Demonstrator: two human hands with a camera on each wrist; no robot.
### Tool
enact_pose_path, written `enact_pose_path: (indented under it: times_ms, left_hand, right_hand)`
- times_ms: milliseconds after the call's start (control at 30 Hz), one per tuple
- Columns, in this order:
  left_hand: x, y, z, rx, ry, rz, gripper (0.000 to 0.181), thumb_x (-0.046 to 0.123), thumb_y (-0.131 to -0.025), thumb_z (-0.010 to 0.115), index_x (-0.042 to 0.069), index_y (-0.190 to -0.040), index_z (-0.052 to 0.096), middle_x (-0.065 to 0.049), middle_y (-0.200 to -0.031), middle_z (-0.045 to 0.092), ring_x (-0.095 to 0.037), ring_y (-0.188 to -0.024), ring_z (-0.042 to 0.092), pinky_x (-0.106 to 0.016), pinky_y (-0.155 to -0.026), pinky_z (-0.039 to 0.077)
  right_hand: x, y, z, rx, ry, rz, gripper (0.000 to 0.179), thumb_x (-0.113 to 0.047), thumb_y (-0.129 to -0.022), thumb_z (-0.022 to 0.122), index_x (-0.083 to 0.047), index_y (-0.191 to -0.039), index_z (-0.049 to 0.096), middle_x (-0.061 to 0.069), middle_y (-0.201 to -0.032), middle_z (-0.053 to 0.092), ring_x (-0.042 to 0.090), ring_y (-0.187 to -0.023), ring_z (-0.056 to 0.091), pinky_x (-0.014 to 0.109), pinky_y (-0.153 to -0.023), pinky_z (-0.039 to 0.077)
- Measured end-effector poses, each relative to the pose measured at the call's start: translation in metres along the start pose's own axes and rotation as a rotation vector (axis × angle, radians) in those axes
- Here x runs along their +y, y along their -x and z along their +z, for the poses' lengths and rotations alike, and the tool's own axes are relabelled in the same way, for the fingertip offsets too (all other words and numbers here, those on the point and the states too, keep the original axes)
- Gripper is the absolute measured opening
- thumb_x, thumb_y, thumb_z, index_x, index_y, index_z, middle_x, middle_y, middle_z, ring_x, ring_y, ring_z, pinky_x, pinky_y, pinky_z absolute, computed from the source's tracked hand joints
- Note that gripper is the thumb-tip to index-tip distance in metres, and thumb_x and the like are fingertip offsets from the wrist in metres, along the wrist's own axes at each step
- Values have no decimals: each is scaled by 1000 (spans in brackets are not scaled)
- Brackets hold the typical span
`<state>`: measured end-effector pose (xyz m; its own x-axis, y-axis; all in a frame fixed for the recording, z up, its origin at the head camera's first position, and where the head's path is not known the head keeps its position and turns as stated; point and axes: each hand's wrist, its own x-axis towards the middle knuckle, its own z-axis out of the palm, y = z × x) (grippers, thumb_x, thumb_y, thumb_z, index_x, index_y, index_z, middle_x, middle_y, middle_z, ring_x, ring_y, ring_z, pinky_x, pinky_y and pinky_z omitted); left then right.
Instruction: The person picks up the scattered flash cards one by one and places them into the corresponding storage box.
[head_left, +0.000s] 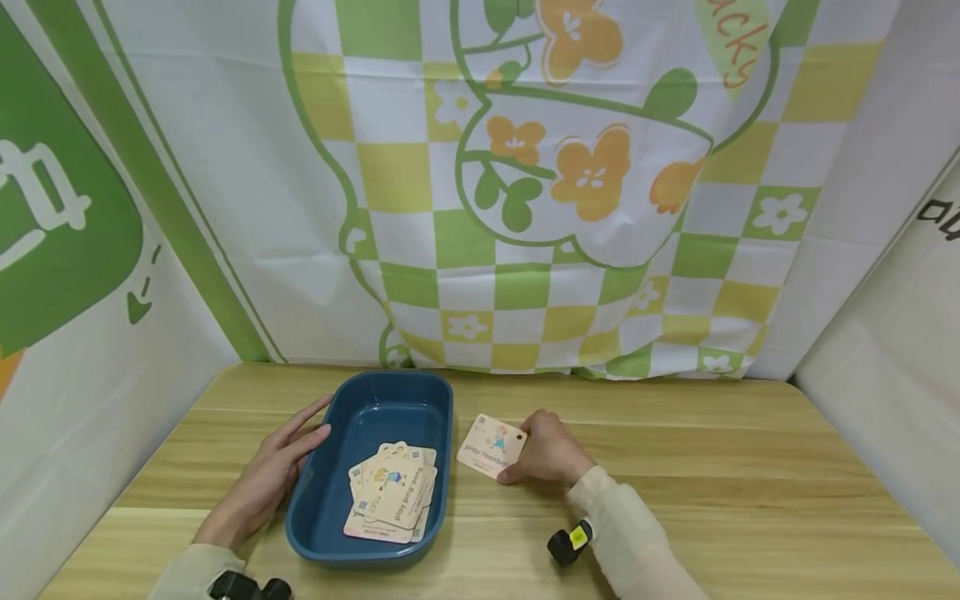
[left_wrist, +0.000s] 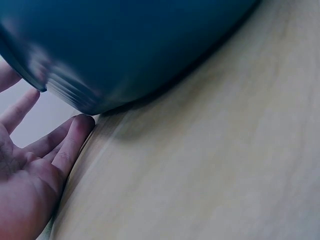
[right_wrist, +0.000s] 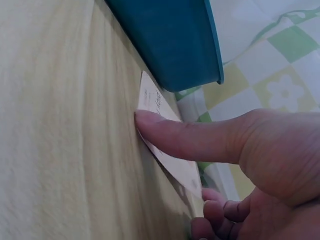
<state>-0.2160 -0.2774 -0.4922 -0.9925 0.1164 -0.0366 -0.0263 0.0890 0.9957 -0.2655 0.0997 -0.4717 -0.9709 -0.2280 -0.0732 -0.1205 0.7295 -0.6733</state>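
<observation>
A blue plastic tray (head_left: 309,508) stands on the table, with a loose pile of picture cards (head_left: 393,492) in its near half. The top card of the pile reads "play ping-pong". My left hand (head_left: 262,479) touches the tray's left side with fingers spread and mostly straight; the left wrist view shows its fingertips against the tray wall (left_wrist: 125,55). To the tray's right, my right hand (head_left: 551,450) holds a "play football" card (head_left: 487,446) by its right edges, between thumb and fingers. In the right wrist view the thumb lies along the card (right_wrist: 170,160), close to the tabletop.
The wooden table (head_left: 720,500) ends at the back against a hanging cloth (head_left: 525,308) with green and yellow checks. White cloth walls (head_left: 150,367) close in both sides. Both wrists carry small black cameras (head_left: 566,546).
</observation>
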Motion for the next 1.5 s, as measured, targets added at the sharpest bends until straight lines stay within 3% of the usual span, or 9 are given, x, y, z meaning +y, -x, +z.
enact_pose_path:
  times_ms: [100, 367, 533, 667, 900, 1100, 1500]
  left_hand:
    - [0, 0, 0, -1, -2, 0, 65, 38, -108, 50, 17, -163, 24, -28, -153, 36, -11, -114, 62, -26, -92, 52]
    - [0, 0, 0, 4, 6, -17, 65, 39, -107, 51, 18, -163, 24, -27, -155, 34, -12, -115, 62, -26, -91, 52]
    - [0, 0, 0, 8, 8, -19, 65, 39, -107, 51, 18, -163, 24, -27, -154, 36, -13, -114, 62, -27, -91, 52]
    - [-1, 0, -1, 9, 10, -20, 65, 39, -107, 51, 18, -163, 25, -27, -153, 37, -13, -114, 62, -27, -91, 52]
    - [-2, 0, -1, 8, 15, -16, 65, 39, -107, 51, 18, -163, 25, -27, -152, 38, -15, -114, 62, -28, -91, 52]
    - [-2, -1, -1, 7, 15, -11, 65, 38, -107, 52, 16, -162, 25, -28, -151, 40, -16, -115, 63, -28, -91, 53]
    - [-2, -1, -1, 12, 20, -11, 66, 38, -107, 52, 15, -162, 25, -29, -149, 41, -16, -114, 63, -28, -91, 53]
  right_hand:
    - [1, 1, -4, 9, -5, 4, 57, -10, -60, 98, 9, -103, 65, 10, -96, 61, 24, -86, 56, 42, -83, 49]
    - [6, 4, -19, -12, -98, 45, 27, -7, -81, 84, 1, -93, 62, 8, -77, 58, 18, -67, 53, 28, -59, 44]
    - [10, 3, -32, -72, -131, 6, 20, -7, -83, 82, -4, -81, 63, 3, -67, 53, 13, -59, 46, 25, -54, 38]
    - [13, 3, -42, -85, -104, -61, 18, -7, -80, 84, -5, -76, 66, 0, -65, 53, 13, -61, 46, 26, -56, 36]
    - [18, 3, -50, -78, -65, -132, 9, -7, -81, 83, -3, -78, 76, -1, -73, 66, 13, -68, 52, 28, -60, 43]
    - [22, 4, -60, -125, -158, -163, 9, -9, -87, 79, 0, -84, 77, 1, -81, 70, 14, -74, 53, 28, -64, 43]
    - [6, 9, -70, -73, -333, -130, 15, -17, -90, 79, -2, -93, 78, 4, -87, 70, 17, -81, 54, 35, -74, 45]
